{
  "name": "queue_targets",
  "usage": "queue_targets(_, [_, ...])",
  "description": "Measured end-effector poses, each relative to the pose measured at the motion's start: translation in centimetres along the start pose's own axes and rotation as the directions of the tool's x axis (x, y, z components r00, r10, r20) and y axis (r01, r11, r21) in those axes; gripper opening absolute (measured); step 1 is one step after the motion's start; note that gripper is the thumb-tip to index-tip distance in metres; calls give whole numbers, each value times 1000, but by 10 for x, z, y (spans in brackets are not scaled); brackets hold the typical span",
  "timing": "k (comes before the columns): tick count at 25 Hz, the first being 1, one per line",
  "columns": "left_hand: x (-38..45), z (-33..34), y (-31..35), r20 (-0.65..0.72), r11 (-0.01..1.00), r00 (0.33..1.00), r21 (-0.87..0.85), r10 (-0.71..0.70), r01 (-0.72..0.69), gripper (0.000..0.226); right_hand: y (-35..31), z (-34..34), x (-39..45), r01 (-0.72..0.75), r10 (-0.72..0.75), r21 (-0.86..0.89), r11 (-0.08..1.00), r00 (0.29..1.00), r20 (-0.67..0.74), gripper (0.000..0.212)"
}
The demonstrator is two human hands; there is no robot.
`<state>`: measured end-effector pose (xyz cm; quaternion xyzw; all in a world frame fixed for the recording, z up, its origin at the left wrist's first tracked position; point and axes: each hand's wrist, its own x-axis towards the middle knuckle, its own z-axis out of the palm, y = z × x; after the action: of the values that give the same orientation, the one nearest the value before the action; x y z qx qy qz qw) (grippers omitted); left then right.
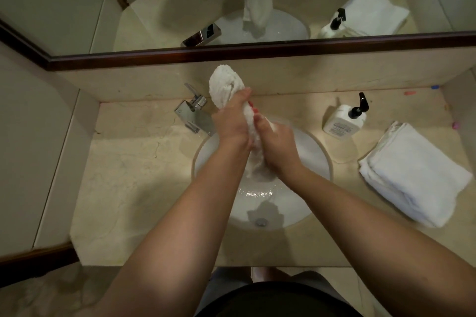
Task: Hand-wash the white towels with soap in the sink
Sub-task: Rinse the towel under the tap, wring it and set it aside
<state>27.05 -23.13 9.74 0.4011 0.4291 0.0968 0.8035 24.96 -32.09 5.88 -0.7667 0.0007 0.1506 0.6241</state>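
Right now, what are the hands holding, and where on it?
Both grip one wet white towel over the white sink: the left hand round its upper part below the bunched top, the right hand round the middle.

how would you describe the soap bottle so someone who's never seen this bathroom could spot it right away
Start at the round white sink set in the beige stone counter and look to its right, toward the back wall. The soap bottle stands there, between the basin and the stack of folded white towels. Its black pump top sets it apart from everything white around it.
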Motion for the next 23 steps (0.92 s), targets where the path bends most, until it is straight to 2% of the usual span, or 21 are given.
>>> queue_targets(4, [-4,-3,-2,-82,1000,997,13,0,1,18,3,6,-3,24,-25,-32,999,999,-26,75])
queue_targets(8, [-4,-10,-3,-70,999,997,-41,-33,30,18,7,7,-6,38,-43,-193,980,999,-20,70])
queue_targets(11, [-5,-22,-5,19,990,993,-84,-113,114,20,0,7,-9,53,-50,-353,934,999,19,80])
queue_targets(13, [-10,-30,-8,116,983,981,-77,-157,167,36,-9,6,-11,86,-74,-439,894,996,46,80])
queue_targets(16, [-28,-38,-10,274,980,941,60,-198,189,50,-21,6,-8,81,-94,-412,908,996,-9,59])
queue_targets(19, [-37,-43,-6,374,948,884,249,-281,196,42,-27,5,-5,97,-103,-310,946,995,-1,35])
queue_targets(21, [-33,-46,3,455,949,845,259,-282,178,34,-36,-1,-3,224,-218,-301,927,975,54,31])
queue_targets(23, [-28,-44,14,556,967,795,210,-241,146,32,-44,-7,8,360,-367,-365,859,929,54,31])
